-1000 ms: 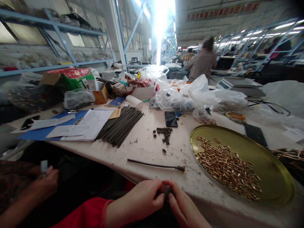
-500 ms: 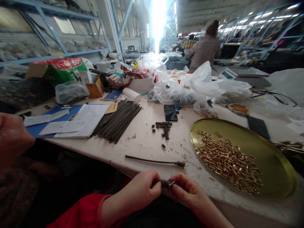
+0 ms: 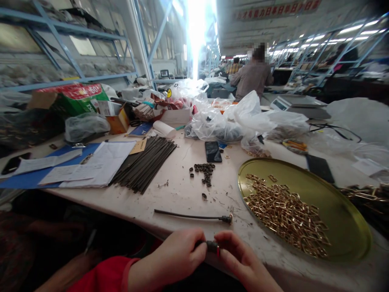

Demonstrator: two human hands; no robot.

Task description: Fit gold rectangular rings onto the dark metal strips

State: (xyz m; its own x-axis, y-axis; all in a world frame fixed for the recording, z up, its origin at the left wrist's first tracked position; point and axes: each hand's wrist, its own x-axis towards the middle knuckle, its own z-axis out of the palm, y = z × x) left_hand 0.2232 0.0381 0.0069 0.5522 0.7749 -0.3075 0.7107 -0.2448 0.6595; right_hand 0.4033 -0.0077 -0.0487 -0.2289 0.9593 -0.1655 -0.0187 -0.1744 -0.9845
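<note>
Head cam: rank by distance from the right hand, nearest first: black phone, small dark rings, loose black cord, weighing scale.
From the right hand:
1. Loose black cord: on the table just ahead, to the left.
2. Small dark rings: mid-table, ahead and slightly left.
3. Black phone: just beyond the rings.
4. Weighing scale: far back on the right.

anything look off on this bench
One dark ring sits apart from the cluster of dark rings, and a lone black strip with a metal end lies away from the bundle of black strips. Neither looks damaged, only stray.
</note>
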